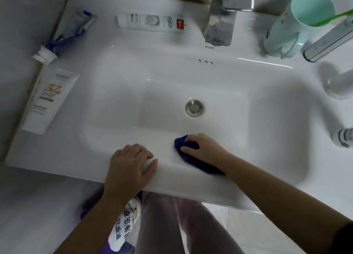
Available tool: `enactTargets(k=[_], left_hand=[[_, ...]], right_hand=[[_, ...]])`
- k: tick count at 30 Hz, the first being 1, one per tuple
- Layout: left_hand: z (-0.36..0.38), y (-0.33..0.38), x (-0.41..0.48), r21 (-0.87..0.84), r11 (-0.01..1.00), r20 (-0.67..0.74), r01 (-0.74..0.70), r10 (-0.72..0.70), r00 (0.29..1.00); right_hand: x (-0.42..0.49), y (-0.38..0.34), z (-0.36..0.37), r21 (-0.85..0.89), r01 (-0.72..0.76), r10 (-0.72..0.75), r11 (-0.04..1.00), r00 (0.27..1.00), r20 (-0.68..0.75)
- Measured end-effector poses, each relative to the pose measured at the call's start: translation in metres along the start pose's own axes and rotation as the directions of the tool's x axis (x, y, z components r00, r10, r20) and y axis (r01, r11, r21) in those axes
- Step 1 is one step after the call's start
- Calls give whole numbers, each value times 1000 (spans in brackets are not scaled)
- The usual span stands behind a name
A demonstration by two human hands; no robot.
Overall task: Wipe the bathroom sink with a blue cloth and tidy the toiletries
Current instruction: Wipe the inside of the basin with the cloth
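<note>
My right hand (205,147) presses a bunched dark blue cloth (188,154) against the near inner wall of the white sink (133,72), just inside the front rim. My left hand (129,164) rests on the front rim to the left of the cloth, fingers curled over the edge. On the ledge lie a squeezed toothpaste tube (65,37) at the far left, a white tube with orange print (47,100) along the left side, and a white and green tube (150,22) behind the basin.
The chrome faucet (223,18) stands at the back centre, the drain plug (194,108) in the basin floor. A mint cup (294,24) with a green toothbrush and several bottles (328,41) crowd the right ledge. A detergent bottle (124,229) stands on the floor below.
</note>
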State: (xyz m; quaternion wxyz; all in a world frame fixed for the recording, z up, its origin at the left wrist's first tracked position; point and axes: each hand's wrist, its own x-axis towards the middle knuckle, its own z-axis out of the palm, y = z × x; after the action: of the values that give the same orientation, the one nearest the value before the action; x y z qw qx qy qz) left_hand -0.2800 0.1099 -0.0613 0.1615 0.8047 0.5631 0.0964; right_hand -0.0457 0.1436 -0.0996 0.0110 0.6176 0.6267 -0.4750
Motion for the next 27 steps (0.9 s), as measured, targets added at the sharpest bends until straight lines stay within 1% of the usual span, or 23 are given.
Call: enactTargets(k=[2, 3, 4, 7, 8, 9, 10, 12, 13, 14, 15, 16, 17, 19, 20, 21, 22, 23, 25, 27], left_hand=[[-1, 0, 0, -6, 1000, -2, 3, -4, 1000], [-2, 0, 1, -9, 1000, 0, 5, -5, 1000], [-1, 0, 1, -8, 1000, -1, 4, -4, 1000], [0, 0, 0, -1, 1000, -15, 3, -3, 1000], [0, 1, 1, 0, 1000, -21, 3, -3, 1000], [0, 1, 1, 0, 1000, -25, 4, -4, 1000], [0, 1, 0, 1, 1000, -28, 6, -6, 1000], [0, 0, 0, 0, 1000, -25, 11, -11, 1000], [0, 1, 0, -1, 1000, -23, 11, -11, 1000], [0, 1, 0, -3, 1000, -21, 9, -9, 1000], [-1, 1, 0, -6, 1000, -17, 8, -8, 1000], [-1, 1, 0, -10, 1000, -13, 9, -9, 1000], [-2, 1, 0, -14, 1000, -6, 12, -12, 1000], [-1, 1, 1, -13, 1000, 3, 15, -15, 1000], [-1, 1, 0, -10, 1000, 5, 18, -18, 1000], [-1, 1, 0, -10, 1000, 6, 22, -22, 1000], [-1, 1, 0, -12, 1000, 5, 21, -21, 1000], [-1, 1, 0, -13, 1000, 4, 18, -18, 1000], [-1, 1, 0, -8, 1000, 6, 12, -12, 1000], [-2, 1, -1, -10, 1000, 7, 18, -18, 1000]], right_hand=[[-14, 7, -9, 20, 32, -33, 999, 999, 36], [-25, 22, -18, 7, 24, -24, 1000, 999, 38], [-36, 40, -27, -21, -15, 16, 1000, 1000, 21], [-46, 70, -42, -99, -201, 185, 975, 971, -151], [-34, 64, -37, -108, -216, 193, 970, 962, -191], [-19, 50, -28, -106, -195, 173, 975, 968, -184], [-3, 32, -15, -88, -141, 128, 986, 982, -141], [14, -10, 7, -12, -4, 4, 1000, 1000, -10], [11, -24, 12, 15, 48, -49, 999, 998, 48], [3, -27, 8, 35, 84, -86, 996, 994, 74], [-10, -19, -1, 56, 86, -90, 995, 993, 74], [-24, 0, -13, 48, 47, -51, 998, 996, 71], [-37, 26, -25, 10, -20, 19, 1000, 998, 60], [-60, 74, -49, -105, -196, 191, 975, 980, -56], [-62, 88, -55, -148, -248, 231, 957, 965, -124], [-56, 93, -53, -164, -266, 237, 950, 955, -178], [-43, 87, -46, -149, -258, 223, 955, 950, -217], [-27, 72, -35, -131, -234, 203, 964, 956, -213], [-1, 26, -9, -73, -119, 111, 990, 988, -107], [1, -9, 5, -17, -11, 11, 1000, 999, 36]])
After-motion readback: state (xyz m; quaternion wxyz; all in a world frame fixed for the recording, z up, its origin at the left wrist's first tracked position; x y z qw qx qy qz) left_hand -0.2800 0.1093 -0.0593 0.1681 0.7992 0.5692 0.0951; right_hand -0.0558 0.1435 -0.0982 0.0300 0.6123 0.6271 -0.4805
